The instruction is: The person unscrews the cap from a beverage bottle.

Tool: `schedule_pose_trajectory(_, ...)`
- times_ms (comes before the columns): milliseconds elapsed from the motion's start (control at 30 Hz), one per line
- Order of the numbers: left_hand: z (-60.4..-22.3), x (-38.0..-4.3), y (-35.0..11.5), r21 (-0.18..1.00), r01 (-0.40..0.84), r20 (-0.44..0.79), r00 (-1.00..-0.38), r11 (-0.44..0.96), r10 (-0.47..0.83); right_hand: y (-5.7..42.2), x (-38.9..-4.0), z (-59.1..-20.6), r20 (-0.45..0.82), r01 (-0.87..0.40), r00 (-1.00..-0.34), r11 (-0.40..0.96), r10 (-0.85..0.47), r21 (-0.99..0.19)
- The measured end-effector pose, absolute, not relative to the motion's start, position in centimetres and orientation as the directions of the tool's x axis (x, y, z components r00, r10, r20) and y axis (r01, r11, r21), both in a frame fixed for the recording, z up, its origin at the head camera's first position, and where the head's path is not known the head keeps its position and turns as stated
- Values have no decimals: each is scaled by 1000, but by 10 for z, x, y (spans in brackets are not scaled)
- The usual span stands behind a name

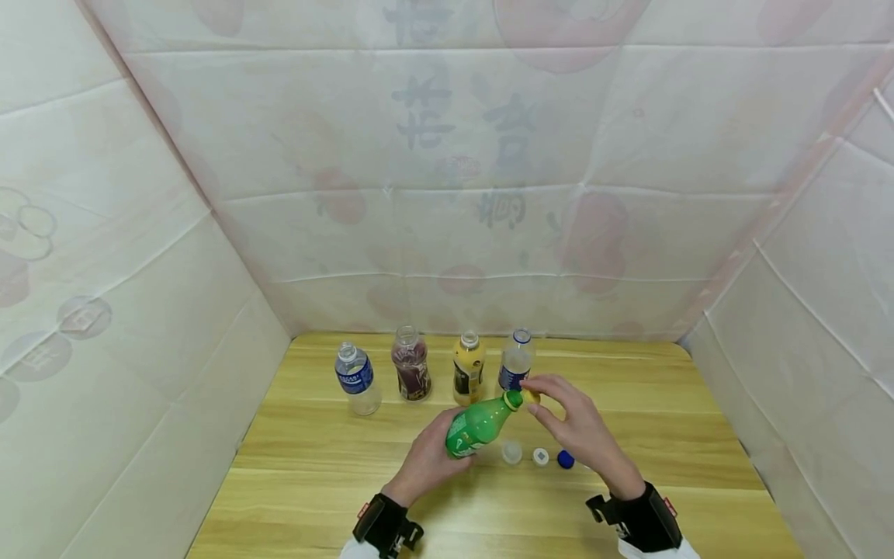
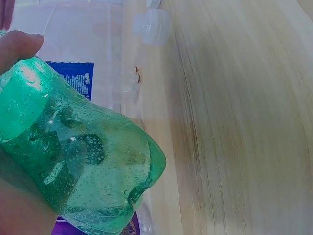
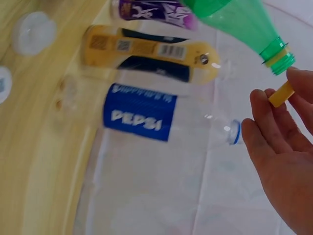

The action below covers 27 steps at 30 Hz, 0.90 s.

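Note:
A green plastic bottle (image 1: pixel 478 426) is tilted to the right in my left hand (image 1: pixel 429 458), whose fingers wrap its body. Its neck is uncapped, with a yellow ring below the rim. In the left wrist view the bottle (image 2: pixel 102 152) shows droplets on its wall; only part of the hand appears there. My right hand (image 1: pixel 583 427) pinches a yellow bottle cap (image 3: pixel 281 94) between thumb and fingers, just off the bottle's mouth. A small gap between cap and mouth shows in the right wrist view.
Behind stand an open clear bottle with a blue label (image 1: pixel 357 379), a purple-labelled bottle (image 1: pixel 412 369), a yellow bottle (image 1: pixel 469 369) and a Pepsi-labelled bottle (image 1: pixel 515 361). Nearer lie a translucent cap (image 1: pixel 511 452), a white cap (image 1: pixel 541 456) and a blue cap (image 1: pixel 566 460). Draped sheets enclose the table (image 1: pixel 314 497).

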<state>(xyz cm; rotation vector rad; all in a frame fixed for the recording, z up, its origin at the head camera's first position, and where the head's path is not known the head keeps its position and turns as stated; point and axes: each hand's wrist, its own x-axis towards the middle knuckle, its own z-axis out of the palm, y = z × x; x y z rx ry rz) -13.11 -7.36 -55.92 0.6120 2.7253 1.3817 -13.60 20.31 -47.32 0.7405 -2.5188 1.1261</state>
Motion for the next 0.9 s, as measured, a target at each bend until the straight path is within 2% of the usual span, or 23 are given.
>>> schedule_pose_trajectory(433, -568, -134, -79, 816, 321, 175, -929, 481, 325, 238, -136, -515, 357, -412, -900, 755, -250, -510)
schedule_pose_trajectory(700, -569, -134, -81, 830, 312, 176, -933, 462, 314, 257, -139, -547, 176, -238, -970, 827, -171, -509)
schedule_pose_trajectory(900, -568, -133, -82, 836, 291, 154, -938, 466, 310, 265, -144, -567, 89, -154, -988, 874, -127, -461)
